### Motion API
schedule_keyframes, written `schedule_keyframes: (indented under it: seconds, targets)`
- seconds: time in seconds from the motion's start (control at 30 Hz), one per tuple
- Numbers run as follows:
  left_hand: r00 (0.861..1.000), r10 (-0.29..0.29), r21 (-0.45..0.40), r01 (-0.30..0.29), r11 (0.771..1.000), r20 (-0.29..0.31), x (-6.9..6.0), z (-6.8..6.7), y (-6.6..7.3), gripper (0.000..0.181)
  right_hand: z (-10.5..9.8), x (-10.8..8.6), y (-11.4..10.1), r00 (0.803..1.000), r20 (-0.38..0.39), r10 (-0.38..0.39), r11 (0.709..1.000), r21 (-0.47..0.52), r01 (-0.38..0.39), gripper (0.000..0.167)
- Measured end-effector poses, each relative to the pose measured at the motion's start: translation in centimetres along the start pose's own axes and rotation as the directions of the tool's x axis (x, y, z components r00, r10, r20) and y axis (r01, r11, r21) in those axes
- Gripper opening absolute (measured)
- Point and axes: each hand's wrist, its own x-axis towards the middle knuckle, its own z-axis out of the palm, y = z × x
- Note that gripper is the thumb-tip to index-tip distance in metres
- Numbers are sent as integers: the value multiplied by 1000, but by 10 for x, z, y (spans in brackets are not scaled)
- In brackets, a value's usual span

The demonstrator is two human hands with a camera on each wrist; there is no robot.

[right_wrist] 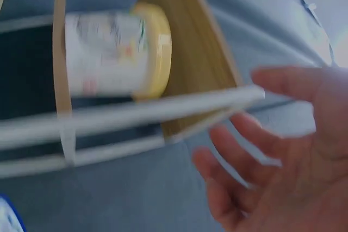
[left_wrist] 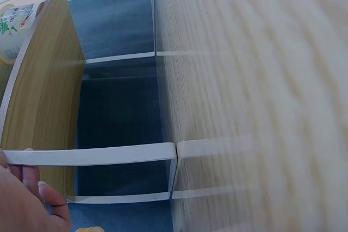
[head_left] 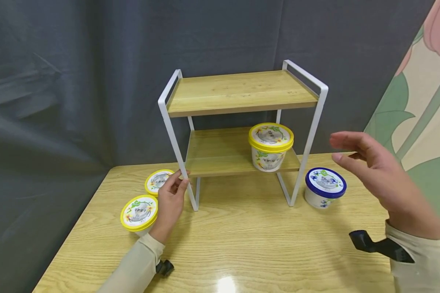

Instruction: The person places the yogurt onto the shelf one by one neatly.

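Note:
A two-tier shelf with wooden boards [head_left: 242, 91] and a white metal frame [head_left: 317, 116] stands on the table. Low on its left side, my left hand [head_left: 171, 201] grips the front leg near the lower board [head_left: 216, 150]. The left wrist view shows those fingers [left_wrist: 32, 180] around the white bar. My right hand [head_left: 377, 171] hangs in the air right of the shelf, fingers apart and holding nothing. A yellow-lidded tub [head_left: 271, 146] sits at the right end of the lower board. Below my right hand is a blue-lidded tub [head_left: 324, 187] on the table.
Two more yellow-lidded tubs, one nearer [head_left: 139, 213] and one farther back [head_left: 157, 182], stand left of the shelf beside my left hand. A dark curtain [head_left: 132, 81] hangs behind the wooden table [head_left: 242, 244]. A flower-patterned panel [head_left: 425, 122] rises at the right.

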Motion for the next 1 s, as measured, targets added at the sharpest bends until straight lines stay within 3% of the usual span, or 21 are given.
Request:
schedule_keyframes:
  seconds: [0.07, 0.17, 0.27, 0.37, 0.47, 0.57, 0.77, 1.0]
  targets:
    - [1000, 0, 2, 0, 1000, 0, 0, 0, 0, 22, -5, 1, 5, 998, 59, -3, 982, -190, 14, 43]
    - [1000, 4, 6, -4, 1000, 0, 0, 0, 1, 22, -11, 1, 16, 983, 181, -21, 915, -394, 92, 50]
    - [1000, 11, 11, -11, 1000, -2, 0, -1, 1, 22, -12, 2, 28, 951, 308, -24, 840, -510, 187, 58]
    - [1000, 10, 9, -10, 1000, -2, -1, -1, 1, 22, -10, 4, 42, 920, 393, 17, 797, -560, 225, 64]
    - [1000, 8, 7, -8, 1000, -3, -1, -1, 1, 22, -7, 8, 54, 903, 418, 96, 786, -589, 189, 67]
    - [1000, 10, 3, -10, 1000, -3, -1, -1, 1, 22, -5, 11, 61, 899, 408, 156, 779, -611, 143, 70]
    - [1000, 14, -4, -14, 1000, 2, 0, 0, 1, 22, -2, 17, 74, 898, 379, 223, 764, -640, 80, 84]
    - [1000, 8, -1, -8, 1000, 0, 0, 1, 2, 22, 6, 21, 85, 872, 369, 322, 762, -648, -7, 101]
